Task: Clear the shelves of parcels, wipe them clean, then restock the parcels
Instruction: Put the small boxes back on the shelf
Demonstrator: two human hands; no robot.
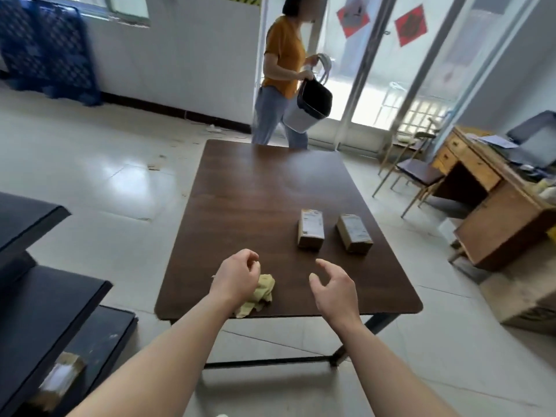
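Note:
Two small cardboard parcels, one (311,232) and another (354,233), lie side by side on the dark wooden table (255,191). A crumpled yellow cloth (261,291) rests near the table's front edge. My left hand (237,275) hovers just above and left of the cloth, fingers loosely curled, holding nothing. To the right of the cloth my right hand (334,285) hangs over the table with fingers spread and relaxed, empty. Dark shelves (45,296) stand at the left, with one taped parcel (58,379) on the lowest level.
A person (282,76) carrying a white bucket (310,108) walks behind the table's far end. At the right stand a wooden desk (493,200) and a chair (415,173). A cardboard box (523,293) sits on the floor at the right.

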